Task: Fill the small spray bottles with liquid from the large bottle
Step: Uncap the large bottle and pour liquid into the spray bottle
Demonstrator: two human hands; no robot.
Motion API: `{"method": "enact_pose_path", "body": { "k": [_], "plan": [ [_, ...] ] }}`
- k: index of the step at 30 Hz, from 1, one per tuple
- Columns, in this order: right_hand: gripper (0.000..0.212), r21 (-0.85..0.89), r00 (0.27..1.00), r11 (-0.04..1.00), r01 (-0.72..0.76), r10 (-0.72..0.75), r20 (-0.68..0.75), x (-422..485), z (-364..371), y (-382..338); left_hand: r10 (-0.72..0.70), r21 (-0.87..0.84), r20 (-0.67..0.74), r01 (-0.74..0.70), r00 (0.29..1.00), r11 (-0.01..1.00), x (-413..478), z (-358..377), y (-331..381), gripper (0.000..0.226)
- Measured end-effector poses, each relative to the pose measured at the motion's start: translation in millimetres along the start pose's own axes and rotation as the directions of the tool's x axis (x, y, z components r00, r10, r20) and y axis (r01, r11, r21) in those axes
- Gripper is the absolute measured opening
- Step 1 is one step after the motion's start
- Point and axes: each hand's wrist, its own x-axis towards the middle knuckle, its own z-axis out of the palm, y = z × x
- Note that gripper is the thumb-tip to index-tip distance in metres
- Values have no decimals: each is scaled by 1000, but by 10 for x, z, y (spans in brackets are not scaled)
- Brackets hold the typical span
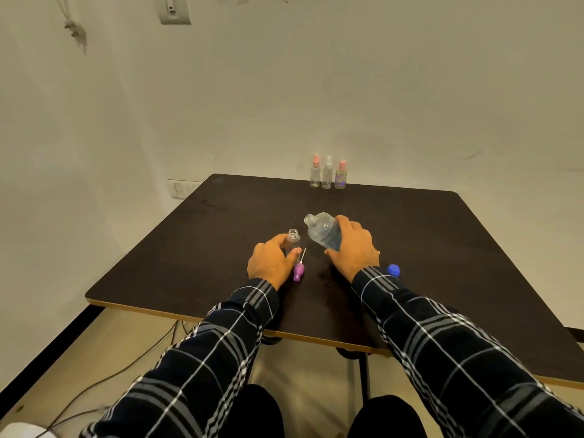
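Gripping: left hand [271, 260] small bottle [294, 238], right hand [356, 248] large bottle [323, 230].

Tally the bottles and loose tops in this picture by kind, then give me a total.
Small spray bottles: 4, with three capped at the table's far edge and one open in the left hand
Large bottle: 1, uncapped, tilted in the right hand
Purple spray head: 1, lying loose
Blue cap: 1, loose
Total: 7
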Motion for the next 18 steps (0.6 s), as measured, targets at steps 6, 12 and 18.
{"method": "enact_pose_path", "body": {
  "k": [6, 12, 18],
  "plan": [
    [78, -88, 998, 995, 40, -36, 42, 33, 11, -14, 5, 9, 3, -5, 1000, 1000, 23, 16, -20, 45],
    [77, -118, 997, 991, 58, -52, 53, 20, 38, -16, 9, 1, 16, -9, 1000, 1000, 56, 24, -33, 43],
    [77, -136, 996, 988, 69, -61, 59, 10, 54, -32, -13, 7, 9, 13, 1000, 1000, 70, 56, -56, 42]
  ]
}}
